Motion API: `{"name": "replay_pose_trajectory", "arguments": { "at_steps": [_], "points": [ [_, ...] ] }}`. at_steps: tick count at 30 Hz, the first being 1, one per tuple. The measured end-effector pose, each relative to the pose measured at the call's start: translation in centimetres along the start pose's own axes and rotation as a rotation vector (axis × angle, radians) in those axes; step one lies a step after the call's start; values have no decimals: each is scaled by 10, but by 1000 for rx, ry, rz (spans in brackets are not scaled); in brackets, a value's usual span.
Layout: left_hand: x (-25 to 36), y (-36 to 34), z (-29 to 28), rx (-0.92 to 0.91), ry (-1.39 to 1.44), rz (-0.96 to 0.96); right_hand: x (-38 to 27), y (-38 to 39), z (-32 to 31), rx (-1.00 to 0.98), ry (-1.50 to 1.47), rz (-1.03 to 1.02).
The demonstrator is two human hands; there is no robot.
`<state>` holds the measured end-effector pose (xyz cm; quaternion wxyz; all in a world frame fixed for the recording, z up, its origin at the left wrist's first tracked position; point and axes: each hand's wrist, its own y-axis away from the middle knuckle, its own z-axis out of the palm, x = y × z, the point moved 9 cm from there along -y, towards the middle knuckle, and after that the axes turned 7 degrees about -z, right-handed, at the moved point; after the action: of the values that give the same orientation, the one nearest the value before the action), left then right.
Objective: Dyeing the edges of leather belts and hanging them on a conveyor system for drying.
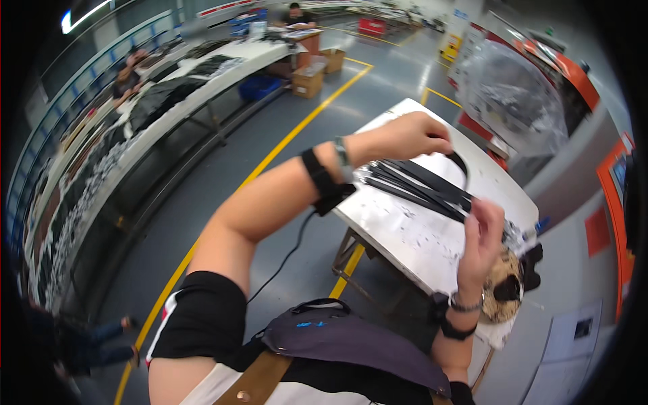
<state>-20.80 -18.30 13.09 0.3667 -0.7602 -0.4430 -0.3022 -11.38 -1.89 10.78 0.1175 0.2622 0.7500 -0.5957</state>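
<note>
My left hand (430, 137) is over the far side of the white table (398, 233), fingers pinched on one end of a black strip (462, 166). From there the strip bends in a curve down toward my right hand (483, 233). The fingers of that hand are curled around the strip's nearer end, partly hiding it. Several more flat black strips (415, 185) lie in a loose bundle between my hands, their right ends close to my right fingers. Small dark scraps are scattered over the tabletop.
A tan, rounded object with a dark opening (501, 289) sits at the table's right edge, near a blue-tipped item (542, 224). Large clear plastic sheeting (516, 98) stands beyond. A long workbench (175, 94) piled with dark pieces runs along the left, with people nearby. Cardboard boxes (308, 81) stand behind.
</note>
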Motion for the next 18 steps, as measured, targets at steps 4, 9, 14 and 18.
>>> {"name": "replay_pose_trajectory", "arguments": {
  "at_steps": [4,9,14,18],
  "points": [
    [23,14,11,-137,-69,61,4,-24,9,-76,285,-57],
    [17,53,-21,-166,-167,32,43,14,24,-196,-351,384],
    [-60,89,-50,-127,14,-169,50,32,-19,63,-625,469],
    [-50,109,-49,-52,-102,-51,51,48,-21,-6,-635,503]
  ]
}}
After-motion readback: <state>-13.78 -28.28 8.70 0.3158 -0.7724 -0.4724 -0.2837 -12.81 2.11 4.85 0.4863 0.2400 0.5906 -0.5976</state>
